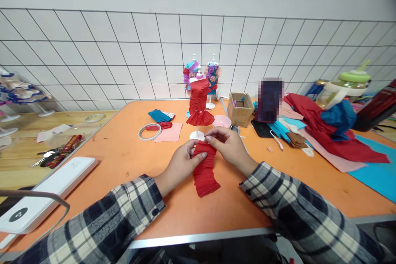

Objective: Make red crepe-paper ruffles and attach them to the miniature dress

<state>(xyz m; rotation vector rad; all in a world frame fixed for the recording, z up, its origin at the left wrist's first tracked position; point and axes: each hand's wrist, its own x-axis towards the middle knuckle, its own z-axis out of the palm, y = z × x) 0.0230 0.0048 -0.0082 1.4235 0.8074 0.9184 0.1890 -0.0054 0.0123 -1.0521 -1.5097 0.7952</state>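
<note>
A pleated strip of red crepe paper (204, 171) lies on the orange table (123, 152) in front of me. My left hand (182, 165) pinches its upper left edge with thumb and fingers. My right hand (227, 145) pinches the top right edge, fingers curled. Just behind my hands stands a small white mannequin stand wearing a red paper dress (198, 105). Both my sleeves are plaid.
Two more dressed mini mannequins (204, 75) stand at the wire grid wall. A tape ring (149, 131), pink paper (169, 133), a pink dish (221, 121), a cardboard box (240, 109), heaps of red and blue paper (334, 132) and a white device (46, 192) lie around.
</note>
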